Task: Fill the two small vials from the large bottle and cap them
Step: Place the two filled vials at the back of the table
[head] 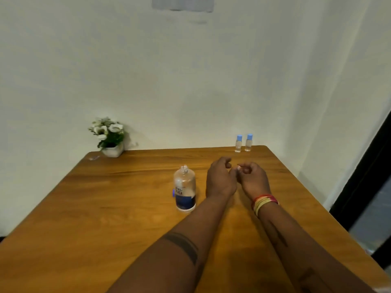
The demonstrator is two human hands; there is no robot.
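From the head camera, the wooden table [127,208] ran out toward a pale wall, and both forearms reached forward over the middle of it. The left hand [221,179] hung just above the tabletop with its back to the camera, fingers loosely curled and nothing in them. The right hand [252,178] sat just beside it, so close that the two nearly touched at the thumbs, and its fingers were curled in loosely too; nothing showed in its grasp, though the inside of the palm was turned partly away. A stack of red and yellow bangles [264,203] ringed the right wrist, and a dark band marked the left forearm.

And there was the large bottle [184,190], standing upright on the table just to the left of the left hand, clear of it. Its neck was open, no cap on, and a dark blue label wrapped its lower half. A small blue thing [173,192] peeked out at the bottle's left side; what it was could not be told.

Far back, at the right rear edge of the table, the two small vials stood upright side by side: the left vial [238,143] and the right vial [249,142], each clear and each topped with a light blue cap. They were well apart from both hands.

Over at the rear left corner, a white pot of white flowers [110,136] stood against the wall.
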